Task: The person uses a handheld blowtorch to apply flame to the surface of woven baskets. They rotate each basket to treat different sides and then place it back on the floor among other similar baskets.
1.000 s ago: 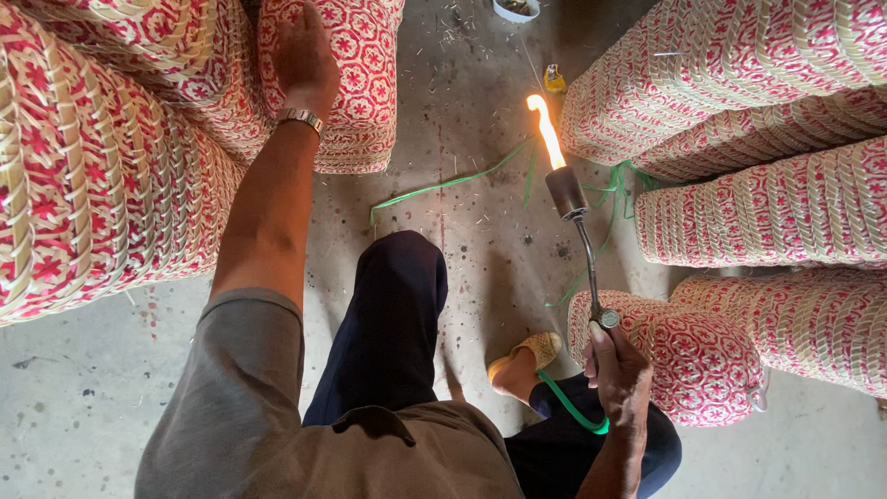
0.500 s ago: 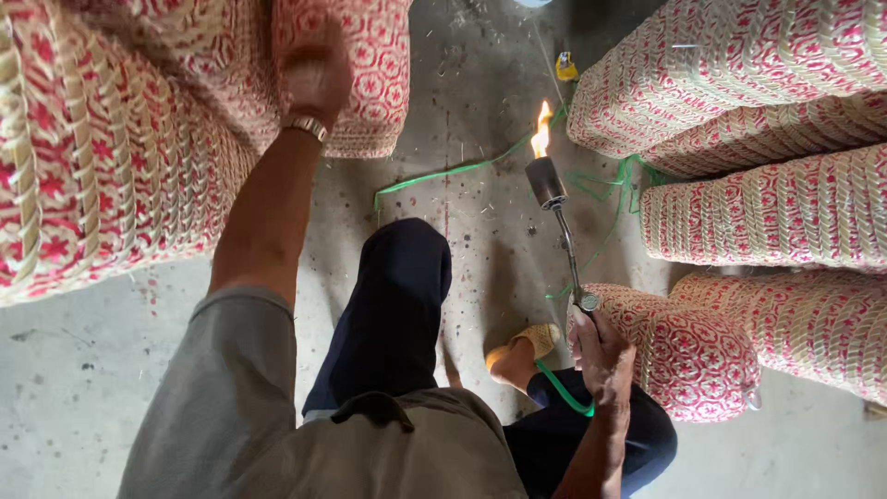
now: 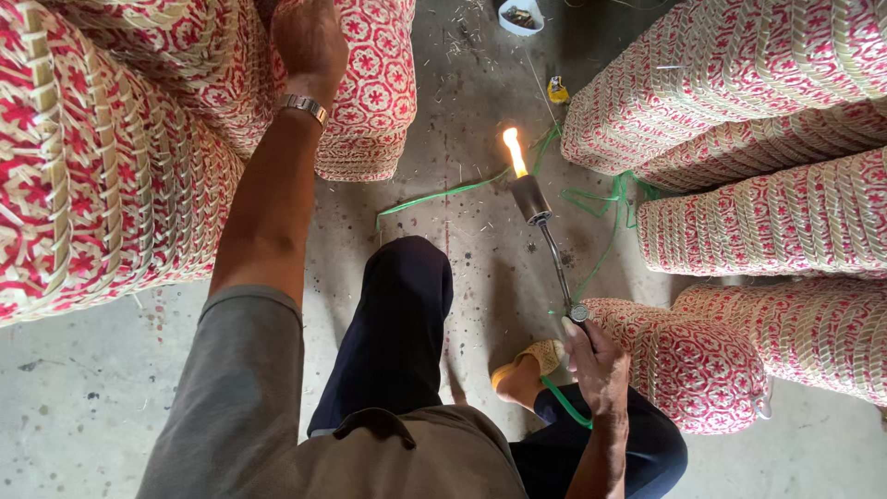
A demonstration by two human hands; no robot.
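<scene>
— What does the worker's right hand [image 3: 599, 362] hold?

— Its fingers are closed around the handle of a gas torch [image 3: 552, 242], whose thin metal stem slants up to a dark nozzle; a flame [image 3: 514, 152] burns at the tip, above the concrete floor [image 3: 83, 397]. A green hose [image 3: 564, 405] trails from under the hand.

— And the left hand [image 3: 309, 42]?

— It rests with fingers curled on a red-and-cream woven basket [image 3: 365, 88] at upper left, a metal watch [image 3: 303, 108] on the wrist.

— The surroundings?

— More woven baskets [image 3: 739, 102] are stacked at right, well apart from the flame. Green cord [image 3: 443, 194] lies on the floor near the torch.
</scene>
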